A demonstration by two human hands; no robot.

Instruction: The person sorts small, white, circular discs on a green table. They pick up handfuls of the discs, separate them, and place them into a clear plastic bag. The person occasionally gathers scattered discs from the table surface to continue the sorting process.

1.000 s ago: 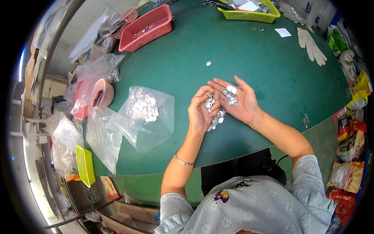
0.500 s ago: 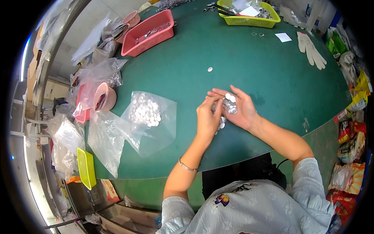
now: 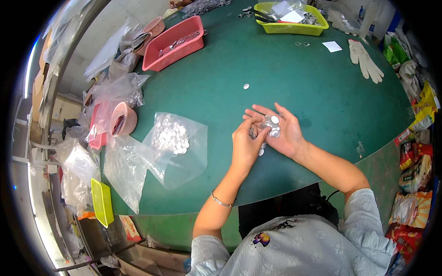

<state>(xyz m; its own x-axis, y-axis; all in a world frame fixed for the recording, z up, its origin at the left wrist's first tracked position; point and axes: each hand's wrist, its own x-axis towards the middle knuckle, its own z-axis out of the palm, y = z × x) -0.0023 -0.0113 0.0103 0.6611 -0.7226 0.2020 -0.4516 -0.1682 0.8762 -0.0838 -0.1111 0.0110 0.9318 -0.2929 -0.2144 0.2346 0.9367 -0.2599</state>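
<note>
My right hand [image 3: 289, 136] is turned palm up above the green table, fingers stretched out, and holds several small silvery oval discs [image 3: 273, 131] in its palm. Against it, my left hand [image 3: 245, 143] is closed, with more discs pinched and cupped in its curled fingers; its thumb reaches to the pile in the right palm. A few loose discs [image 3: 262, 149] show just under the hands, partly hidden by them. One single disc [image 3: 246, 86] lies farther off on the table. To the left, a heap of white-looking discs [image 3: 171, 134] rests on a clear plastic bag [image 3: 193, 161].
A pink basket [image 3: 177, 53] and a yellow-green basket [image 3: 294, 29] with metal parts stand at the back. Right of them lie a white card [image 3: 332, 46] and a glove [image 3: 366, 62]. Pink cups [image 3: 124, 118] and plastic bags line the left. Another person's hand [image 3: 175, 4] shows at the top.
My left hand's fingers have shifted at the right palm, and its thumb now reaches farther over the discs there. The view has tilted slightly; another person's hand has come into view at the top.
</note>
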